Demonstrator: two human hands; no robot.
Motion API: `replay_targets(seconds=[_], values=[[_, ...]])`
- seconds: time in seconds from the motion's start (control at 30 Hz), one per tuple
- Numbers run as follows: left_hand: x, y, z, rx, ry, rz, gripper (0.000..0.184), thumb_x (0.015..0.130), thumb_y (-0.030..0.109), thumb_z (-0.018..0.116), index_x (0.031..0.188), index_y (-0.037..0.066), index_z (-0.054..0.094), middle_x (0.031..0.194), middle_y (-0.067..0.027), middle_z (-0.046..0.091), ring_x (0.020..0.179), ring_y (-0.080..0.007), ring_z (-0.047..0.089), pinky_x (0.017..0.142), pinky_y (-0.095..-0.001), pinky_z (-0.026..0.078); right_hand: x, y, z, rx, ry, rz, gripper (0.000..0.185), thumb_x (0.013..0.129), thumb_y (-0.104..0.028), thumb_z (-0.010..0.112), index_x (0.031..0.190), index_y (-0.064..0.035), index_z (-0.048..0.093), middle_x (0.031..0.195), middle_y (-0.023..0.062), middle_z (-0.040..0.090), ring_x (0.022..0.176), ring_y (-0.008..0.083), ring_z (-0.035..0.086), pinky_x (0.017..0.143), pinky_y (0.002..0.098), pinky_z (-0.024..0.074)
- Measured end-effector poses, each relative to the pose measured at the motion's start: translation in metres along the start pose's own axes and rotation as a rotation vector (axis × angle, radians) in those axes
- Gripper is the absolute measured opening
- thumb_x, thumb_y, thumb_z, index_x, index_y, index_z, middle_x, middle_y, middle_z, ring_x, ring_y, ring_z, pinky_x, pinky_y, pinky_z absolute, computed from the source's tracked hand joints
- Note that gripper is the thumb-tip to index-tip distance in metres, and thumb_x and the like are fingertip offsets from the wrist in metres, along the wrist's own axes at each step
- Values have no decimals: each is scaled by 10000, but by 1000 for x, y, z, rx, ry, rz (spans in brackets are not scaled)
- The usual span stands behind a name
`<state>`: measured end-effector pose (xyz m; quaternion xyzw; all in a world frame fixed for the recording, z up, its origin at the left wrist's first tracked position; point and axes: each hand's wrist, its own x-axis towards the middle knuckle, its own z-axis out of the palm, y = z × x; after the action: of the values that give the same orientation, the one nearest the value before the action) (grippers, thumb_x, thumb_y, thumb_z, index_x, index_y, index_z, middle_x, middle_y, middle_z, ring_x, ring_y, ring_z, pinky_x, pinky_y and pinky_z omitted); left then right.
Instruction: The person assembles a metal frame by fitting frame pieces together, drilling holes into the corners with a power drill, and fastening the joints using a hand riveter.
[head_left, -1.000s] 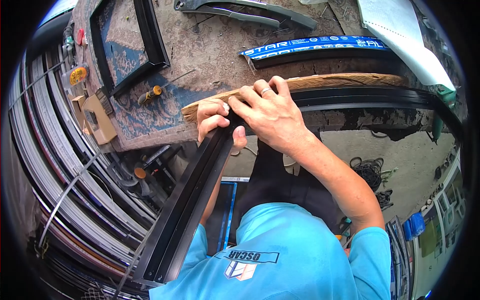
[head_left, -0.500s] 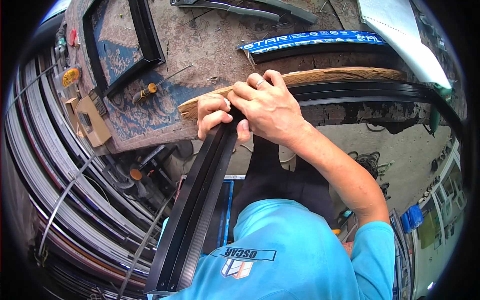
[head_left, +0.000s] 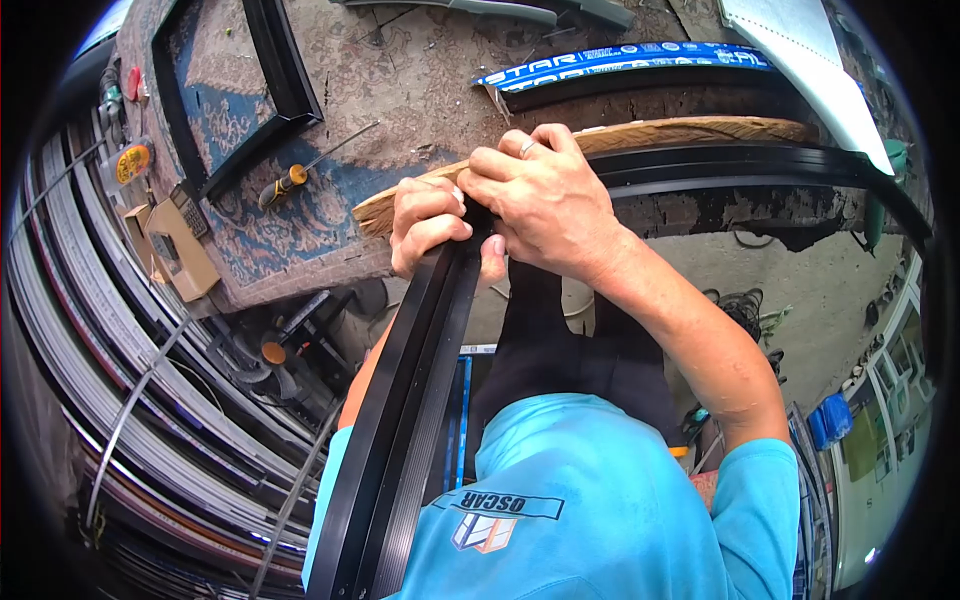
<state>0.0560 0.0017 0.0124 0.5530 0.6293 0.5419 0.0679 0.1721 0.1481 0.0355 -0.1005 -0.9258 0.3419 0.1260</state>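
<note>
Both my hands meet at the corner of a black metal frame point(head_left: 420, 400), by the edge of the carpet-covered table. My left hand point(head_left: 428, 222) has its fingers bent round the corner from the left side. Over the corner from the right lies my right hand point(head_left: 545, 200), with a ring on one finger, its fingers curled and its thumb below. One bar of the frame runs down past my shirt, the other runs right along the table edge. Behind the frame, a wooden strip point(head_left: 700, 132) lies on the table. Whatever small thing is between my fingertips is hidden.
On the table point(head_left: 400, 90) lie a screwdriver point(head_left: 284, 187), another black frame point(head_left: 290, 75), a blue-labelled profile point(head_left: 630, 62) and grey-handled tools point(head_left: 500, 10). Cardboard boxes point(head_left: 180, 250) stand at its left edge. Long profiles point(head_left: 110, 330) are stacked at the left; cables point(head_left: 740, 310) lie on the floor.
The view has shifted, so table items appear higher and further left. The lower bar has swung slightly right and closer to upright in view. Both hands remain at the corner.
</note>
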Motion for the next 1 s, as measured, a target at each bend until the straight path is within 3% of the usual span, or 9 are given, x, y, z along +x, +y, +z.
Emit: replay_targets(seconds=[0.2,0.27,0.33,0.4,0.43,0.7,0.8,0.93,1.0], values=[[-3,0,4,24,50,18,387,765,150,830,1000,124,523,982,-84,526,854,-226,550,806,-401,542,-5,2,3,-53,63,-6,187,763,-205,717,925,-112,709,944,32,630,953,227,627,882,397,460],[-4,1,5,47,68,26,385,746,137,821,1005,118,537,985,-87,521,867,-232,558,821,-419,540,-12,3,5,-132,80,47,413,615,-205,827,973,-112,644,977,55,574,993,270,594,931,444,459],[-4,7,5,111,61,-20,381,730,139,817,1002,114,551,982,-86,523,897,-243,577,848,-434,537,-14,-1,-2,-193,87,90,451,589,-220,845,976,-107,642,983,59,580,999,276,603,1023,477,459],[-4,10,6,138,65,-61,369,729,150,808,997,104,559,984,-91,525,935,-254,590,898,-467,533,-13,-5,0,-223,157,103,162,760,-210,704,886,-117,661,917,46,578,954,252,606,1026,506,462],[-6,11,8,131,85,-83,366,730,152,809,995,103,561,984,-94,525,938,-258,591,901,-470,535,-13,-6,-2,-221,112,117,217,726,-235,738,897,-117,673,932,40,591,970,250,610,1037,516,465],[-13,23,17,22,175,-252,340,736,127,830,963,88,580,1022,-78,522,980,-266,591,907,-451,566,-7,3,-8,-72,61,78,441,520,-282,891,864,-131,659,918,16,588,940,244,605,932,454,474],[-9,16,20,-42,248,-230,317,609,58,803,883,96,649,964,-60,579,904,-261,625,807,-421,584,-5,3,-7,-76,41,87,433,525,-282,892,858,-139,656,917,11,582,938,242,604,931,447,475],[-6,13,14,-57,183,-185,318,622,82,845,876,98,654,963,-57,586,900,-261,627,805,-411,576,-5,4,-9,-82,2,89,456,528,-286,848,913,-122,668,933,0,607,926,236,600,937,446,477],[-6,12,13,-52,186,-181,336,649,115,886,913,91,681,946,-57,589,902,-261,631,799,-403,572,-4,3,-9,-90,29,80,427,526,-278,894,843,-139,643,897,12,569,936,239,606,923,438,472]])
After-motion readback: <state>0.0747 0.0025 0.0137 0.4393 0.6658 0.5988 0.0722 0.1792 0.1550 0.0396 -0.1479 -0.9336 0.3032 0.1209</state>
